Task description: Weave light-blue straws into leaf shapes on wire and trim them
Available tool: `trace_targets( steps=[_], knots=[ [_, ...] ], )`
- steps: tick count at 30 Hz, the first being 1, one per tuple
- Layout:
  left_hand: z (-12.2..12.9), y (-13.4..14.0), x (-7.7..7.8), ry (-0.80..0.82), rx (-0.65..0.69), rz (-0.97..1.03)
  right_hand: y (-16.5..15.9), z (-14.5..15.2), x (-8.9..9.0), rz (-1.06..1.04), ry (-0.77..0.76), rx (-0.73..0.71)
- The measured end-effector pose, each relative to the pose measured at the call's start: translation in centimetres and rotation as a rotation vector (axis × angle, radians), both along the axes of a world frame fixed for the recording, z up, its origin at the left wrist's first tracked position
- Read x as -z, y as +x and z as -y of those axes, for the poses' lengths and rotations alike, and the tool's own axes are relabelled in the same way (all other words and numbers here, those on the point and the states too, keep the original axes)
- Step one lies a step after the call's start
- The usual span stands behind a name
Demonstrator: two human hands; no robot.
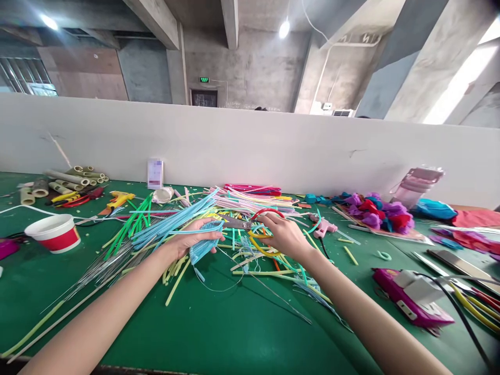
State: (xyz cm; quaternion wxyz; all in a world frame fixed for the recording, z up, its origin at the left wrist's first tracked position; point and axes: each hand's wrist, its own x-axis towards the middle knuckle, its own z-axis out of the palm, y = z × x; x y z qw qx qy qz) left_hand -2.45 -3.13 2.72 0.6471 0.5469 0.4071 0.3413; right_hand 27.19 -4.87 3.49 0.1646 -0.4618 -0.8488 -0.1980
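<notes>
My left hand (191, 239) is closed around a light-blue ribbed piece (205, 247), which looks like thin strips laid side by side. In my right hand (283, 234) is a pair of scissors (238, 224) with a red upper and a yellow lower handle loop. Their grey blades point left and reach the right edge of the blue piece; whether they touch it I cannot tell. Beside my left hand lie long light-blue strips (175, 221) and green strips (133, 224). A thin wire (219, 289) curves below the blue piece. Pink and white strips (250, 200) are heaped behind my hands.
A paper cup (52, 234), a yellow glue gun (119, 200) and bamboo pieces (74, 179) stand left on the green table (219, 333). At right are a pink glue gun (323, 226), purple and red petals (380, 211), a bottle (416, 187) and a magenta power strip (410, 302) with cables.
</notes>
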Motion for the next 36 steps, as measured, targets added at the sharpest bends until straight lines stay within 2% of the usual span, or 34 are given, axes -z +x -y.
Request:
trace_targets(
  steps=[8,15,18,24,36],
  knots=[
    [-0.2,-0.1,-0.1,-0.009,0.025,0.023,0.1,-0.3,-1.0,0.243,0.06,0.055],
    [-0.2,0.1,-0.1,0.012,0.044,0.045,-0.3,-0.9,-1.8,0.448,0.221,-0.075],
    [-0.1,0.2,-0.3,-0.002,0.025,0.061,-0.4,-1.3,-2.2,0.463,0.261,-0.066],
    [0.0,0.4,-0.3,-0.036,0.045,0.032,0.2,-2.5,-2.9,0.465,0.243,-0.136],
    [-0.5,0.0,0.1,-0.01,0.071,0.038,0.3,-2.8,-3.8,0.488,0.222,-0.181]
  ],
)
